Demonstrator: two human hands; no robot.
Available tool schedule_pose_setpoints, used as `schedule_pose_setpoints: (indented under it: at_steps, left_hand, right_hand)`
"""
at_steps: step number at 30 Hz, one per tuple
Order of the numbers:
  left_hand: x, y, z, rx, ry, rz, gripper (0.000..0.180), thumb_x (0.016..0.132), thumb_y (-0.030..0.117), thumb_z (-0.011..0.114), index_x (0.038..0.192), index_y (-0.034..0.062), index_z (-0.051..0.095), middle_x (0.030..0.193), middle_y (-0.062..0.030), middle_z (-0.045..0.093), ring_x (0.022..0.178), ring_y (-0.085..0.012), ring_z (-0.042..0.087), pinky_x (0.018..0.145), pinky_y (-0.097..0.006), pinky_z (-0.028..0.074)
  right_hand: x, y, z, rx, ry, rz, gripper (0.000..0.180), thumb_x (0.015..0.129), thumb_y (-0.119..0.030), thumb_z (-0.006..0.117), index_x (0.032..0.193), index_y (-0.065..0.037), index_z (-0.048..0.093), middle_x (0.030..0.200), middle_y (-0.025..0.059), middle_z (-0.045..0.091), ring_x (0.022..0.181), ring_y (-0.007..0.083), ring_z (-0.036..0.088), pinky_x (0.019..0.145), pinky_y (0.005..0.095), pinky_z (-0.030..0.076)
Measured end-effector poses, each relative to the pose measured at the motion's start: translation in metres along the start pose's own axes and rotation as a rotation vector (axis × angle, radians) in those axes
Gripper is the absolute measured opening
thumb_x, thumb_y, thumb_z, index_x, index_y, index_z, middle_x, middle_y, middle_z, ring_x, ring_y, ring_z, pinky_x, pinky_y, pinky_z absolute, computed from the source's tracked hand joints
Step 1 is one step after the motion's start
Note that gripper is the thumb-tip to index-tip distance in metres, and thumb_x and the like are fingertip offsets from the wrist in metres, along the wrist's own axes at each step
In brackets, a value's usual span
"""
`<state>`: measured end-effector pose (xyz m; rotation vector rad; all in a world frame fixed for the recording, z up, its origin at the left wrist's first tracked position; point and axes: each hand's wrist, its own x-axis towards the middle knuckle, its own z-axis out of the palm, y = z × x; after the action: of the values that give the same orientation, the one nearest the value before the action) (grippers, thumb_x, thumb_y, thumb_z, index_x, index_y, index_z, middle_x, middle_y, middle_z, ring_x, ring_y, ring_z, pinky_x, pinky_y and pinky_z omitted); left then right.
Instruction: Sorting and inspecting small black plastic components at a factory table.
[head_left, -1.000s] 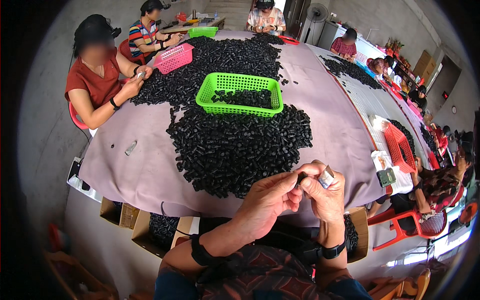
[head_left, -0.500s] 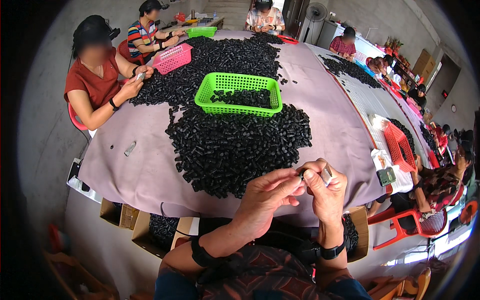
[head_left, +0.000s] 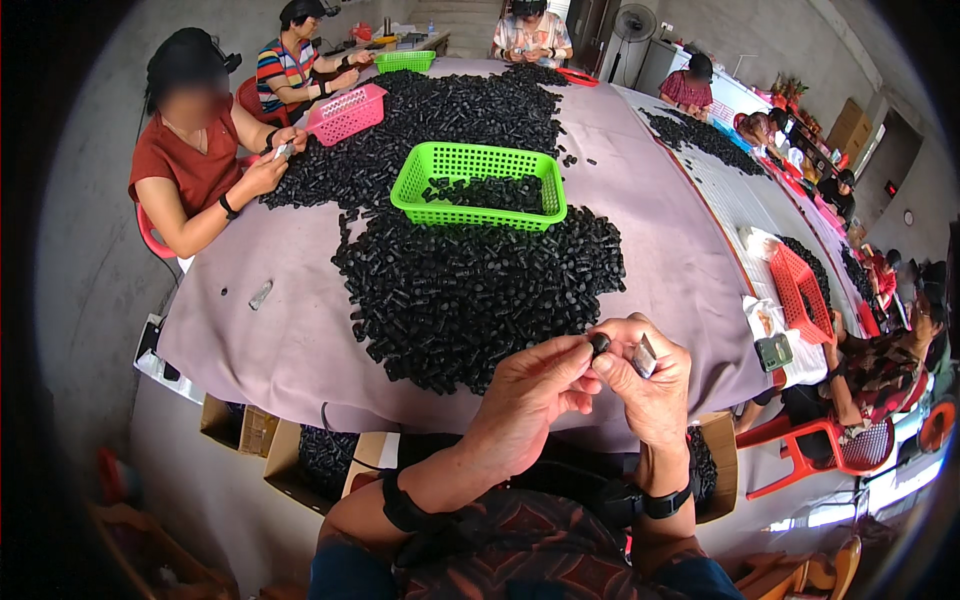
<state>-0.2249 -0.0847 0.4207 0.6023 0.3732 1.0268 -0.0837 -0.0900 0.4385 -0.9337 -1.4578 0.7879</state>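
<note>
Between the fingertips of my left hand (head_left: 535,405) is a small round black piece (head_left: 600,343), its dark end turned up. My right hand (head_left: 645,385) meets it there, thumb and forefinger close against the piece. Tucked in the curled fingers of that hand is a small flat tool, greyish and blade-like (head_left: 643,357); its exact kind is unclear. Just beyond my hands spreads a heap of small black cylindrical pieces (head_left: 470,300). A green plastic basket (head_left: 480,218) with more of them stands on the heap's far side.
A pinkish cloth (head_left: 270,350) covers the table. A small clear-grey object (head_left: 261,295) lies at left. A pink basket (head_left: 346,113) stands near a co-worker in a red top (head_left: 190,150). At right are a red basket (head_left: 800,292) and a phone (head_left: 773,351). Cardboard boxes (head_left: 290,465) sit below the front edge.
The black piece has turned between my fingertips and shows more of its round end. My right hand has shifted slightly, the flat tool tilting with it.
</note>
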Motion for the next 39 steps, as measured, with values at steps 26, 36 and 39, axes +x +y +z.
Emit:
schedule_pose_setpoints:
  at_steps: [26, 36, 39]
  left_hand:
    - [0.003, -0.002, -0.002, 0.034, -0.006, -0.055, 0.02, 0.09, 0.017, 0.052, 0.103, 0.0024, 0.059, 0.083, -0.0034, 0.059, 0.073, -0.0108, 0.054, 0.067, -0.027, 0.045]
    - [0.006, -0.005, -0.003, 0.046, 0.103, -0.056, 0.02, 0.087, 0.018, 0.057, 0.104, 0.0073, 0.058, 0.094, -0.001, 0.059, 0.082, -0.0102, 0.055, 0.07, -0.028, 0.045]
    - [0.007, 0.007, -0.009, -0.006, 0.177, 0.042, 0.014, 0.085, 0.012, 0.056, 0.099, 0.0087, 0.057, 0.094, 0.0019, 0.056, 0.08, -0.009, 0.052, 0.071, -0.028, 0.045]
  right_hand:
    - [0.001, -0.006, -0.004, 0.162, -0.002, 0.122, 0.008, 0.081, 0.001, 0.06, 0.089, 0.004, 0.061, 0.075, 0.0038, 0.06, 0.065, 0.0088, 0.055, 0.058, 0.0221, 0.045]
    - [0.002, 0.001, -0.016, 0.059, 0.084, 0.356, 0.006, 0.078, -0.006, 0.062, 0.082, -0.001, 0.062, 0.066, -0.0024, 0.056, 0.06, 0.0029, 0.047, 0.054, 0.0186, 0.036]
    - [0.006, 0.011, -0.018, -0.04, 0.055, 0.425, 0.005, 0.079, -0.005, 0.059, 0.079, -0.001, 0.061, 0.063, -0.0023, 0.055, 0.059, 0.0028, 0.047, 0.052, 0.0194, 0.035]
